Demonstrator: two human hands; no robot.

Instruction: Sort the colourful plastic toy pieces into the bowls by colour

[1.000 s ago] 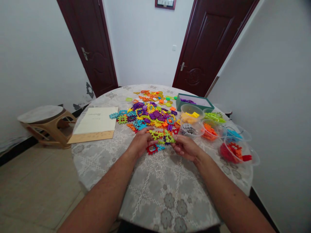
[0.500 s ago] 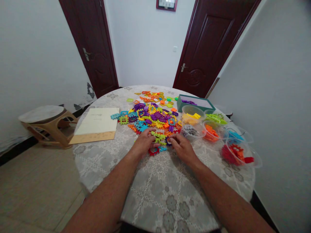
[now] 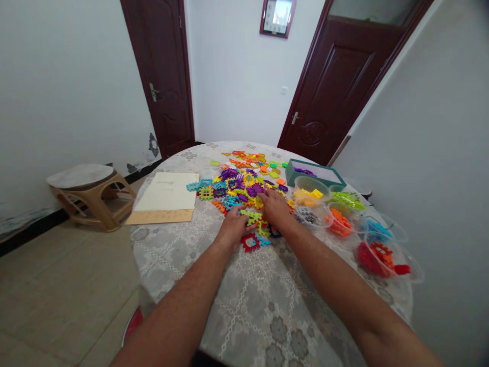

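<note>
Just below the centre of the frame, the left hand (image 3: 230, 230) has its grip closed on the left end of some lime-green toothed pieces (image 3: 252, 218), near a red ring piece (image 3: 249, 248) on the worktop (image 3: 244, 295). Slightly higher and right, the right hand (image 3: 274, 206) reaches into the colourful pile (image 3: 240, 186); I cannot tell whether its grip holds anything.

Just one head-worn cam, wide-looking, facing forward and down over the table (image 3: 244, 290), so the left hand (image 3: 231, 229) and right hand (image 3: 275, 209) sit fairly near, back wall (image 3: 233, 76) farther off.
</note>
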